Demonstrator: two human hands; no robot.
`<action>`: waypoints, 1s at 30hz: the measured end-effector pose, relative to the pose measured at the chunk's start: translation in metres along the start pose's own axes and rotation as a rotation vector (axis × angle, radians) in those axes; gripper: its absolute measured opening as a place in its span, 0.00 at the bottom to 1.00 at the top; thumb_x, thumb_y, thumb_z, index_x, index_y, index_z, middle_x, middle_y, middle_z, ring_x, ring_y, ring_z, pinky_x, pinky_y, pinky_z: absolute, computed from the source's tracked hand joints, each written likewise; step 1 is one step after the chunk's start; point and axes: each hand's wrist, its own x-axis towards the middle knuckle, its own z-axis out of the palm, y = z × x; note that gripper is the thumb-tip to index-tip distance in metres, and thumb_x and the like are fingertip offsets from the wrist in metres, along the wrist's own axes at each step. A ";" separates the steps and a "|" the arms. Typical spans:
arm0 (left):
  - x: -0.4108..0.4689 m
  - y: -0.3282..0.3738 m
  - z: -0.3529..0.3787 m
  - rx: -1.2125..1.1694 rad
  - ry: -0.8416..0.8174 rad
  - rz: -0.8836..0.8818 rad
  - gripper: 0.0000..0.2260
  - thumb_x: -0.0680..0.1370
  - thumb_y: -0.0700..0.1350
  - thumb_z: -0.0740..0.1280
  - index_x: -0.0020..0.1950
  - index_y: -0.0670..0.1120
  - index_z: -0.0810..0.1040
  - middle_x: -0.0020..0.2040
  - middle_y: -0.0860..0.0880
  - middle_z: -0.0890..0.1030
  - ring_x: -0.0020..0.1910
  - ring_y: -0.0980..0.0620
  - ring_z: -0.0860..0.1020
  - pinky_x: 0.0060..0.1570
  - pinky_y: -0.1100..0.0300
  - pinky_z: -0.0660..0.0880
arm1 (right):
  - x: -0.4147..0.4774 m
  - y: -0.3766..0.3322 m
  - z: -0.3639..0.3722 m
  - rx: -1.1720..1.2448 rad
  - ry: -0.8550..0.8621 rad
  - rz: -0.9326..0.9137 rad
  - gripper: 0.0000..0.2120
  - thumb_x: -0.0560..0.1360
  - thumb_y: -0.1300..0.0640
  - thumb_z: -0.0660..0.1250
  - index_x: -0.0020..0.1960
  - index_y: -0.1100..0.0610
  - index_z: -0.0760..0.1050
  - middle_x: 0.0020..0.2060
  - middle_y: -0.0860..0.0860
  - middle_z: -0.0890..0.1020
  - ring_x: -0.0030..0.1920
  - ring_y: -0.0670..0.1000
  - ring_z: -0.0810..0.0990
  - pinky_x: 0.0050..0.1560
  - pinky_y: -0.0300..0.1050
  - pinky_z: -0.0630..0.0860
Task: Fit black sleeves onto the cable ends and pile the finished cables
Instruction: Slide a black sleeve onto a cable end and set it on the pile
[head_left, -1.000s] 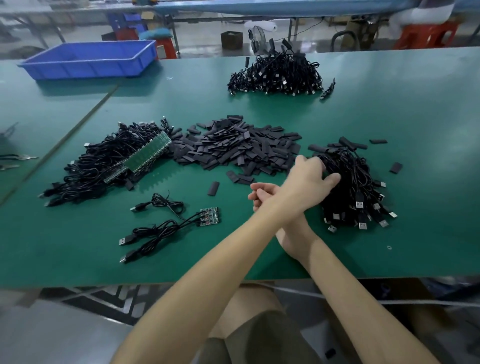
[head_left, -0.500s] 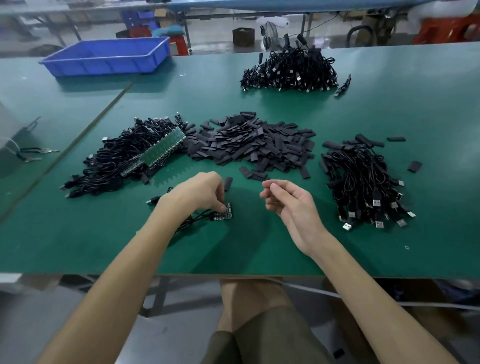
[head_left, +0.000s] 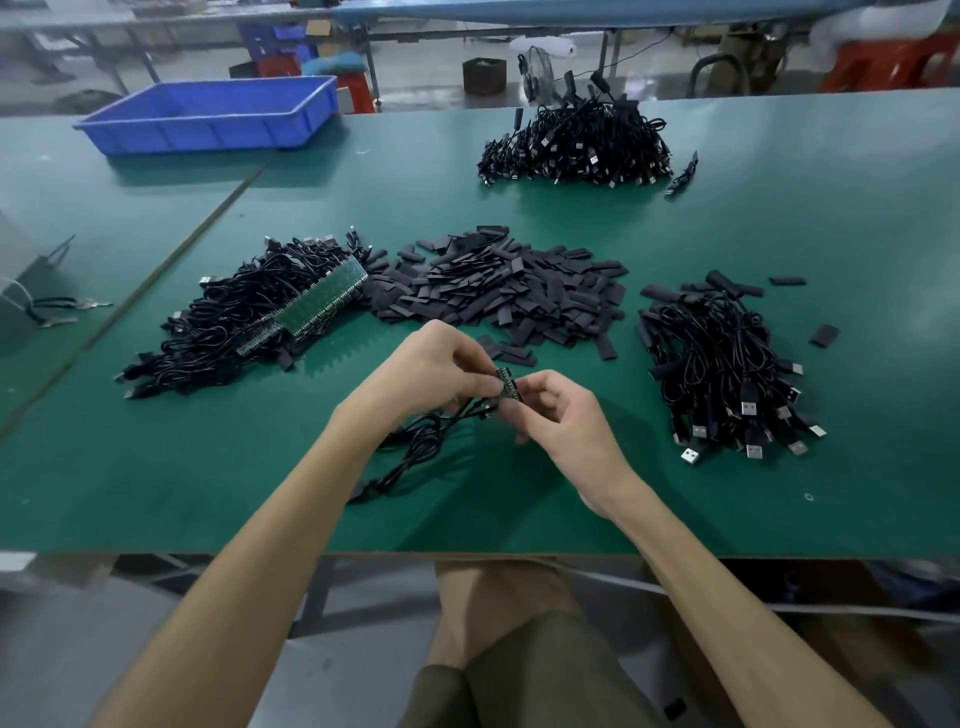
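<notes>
My left hand (head_left: 436, 371) and my right hand (head_left: 558, 415) meet above the green table's (head_left: 156, 467) middle, both pinching a small strip of circuit boards (head_left: 508, 384). Black cables (head_left: 415, 441) hang from the strip and trail onto the table toward me. A heap of flat black sleeves (head_left: 498, 288) lies just beyond my hands. A pile of cables with green board strips (head_left: 249, 317) sits to the left. A pile of sleeved cables with USB plugs (head_left: 727, 369) sits to the right.
A further cable pile (head_left: 576, 143) lies at the back. A blue plastic bin (head_left: 213, 111) stands at the back left. Loose sleeves (head_left: 825, 335) are scattered at the right. The table's front edge runs just before my forearms.
My left hand left the right pile, crossed to the cables on the table and lifted the board strip. My right hand closed in and now pinches it too.
</notes>
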 end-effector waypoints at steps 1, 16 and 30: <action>0.000 0.000 0.001 0.007 0.003 0.001 0.04 0.74 0.46 0.78 0.41 0.52 0.85 0.35 0.53 0.84 0.29 0.55 0.79 0.31 0.63 0.76 | 0.000 0.000 0.000 -0.001 0.022 -0.002 0.06 0.78 0.57 0.75 0.52 0.57 0.80 0.41 0.52 0.86 0.37 0.46 0.80 0.41 0.39 0.77; -0.006 0.005 0.020 0.099 0.109 0.086 0.11 0.75 0.41 0.76 0.37 0.53 0.79 0.34 0.54 0.82 0.30 0.62 0.77 0.31 0.70 0.71 | -0.002 -0.002 0.000 -0.066 0.061 0.003 0.17 0.76 0.51 0.75 0.42 0.63 0.73 0.28 0.48 0.76 0.31 0.47 0.69 0.35 0.47 0.65; -0.019 0.009 0.057 0.122 0.435 0.095 0.11 0.76 0.35 0.69 0.40 0.48 0.73 0.42 0.55 0.77 0.42 0.52 0.77 0.44 0.46 0.77 | -0.003 -0.008 0.001 -0.097 0.134 0.012 0.12 0.70 0.50 0.72 0.38 0.57 0.72 0.29 0.47 0.77 0.31 0.47 0.68 0.34 0.47 0.66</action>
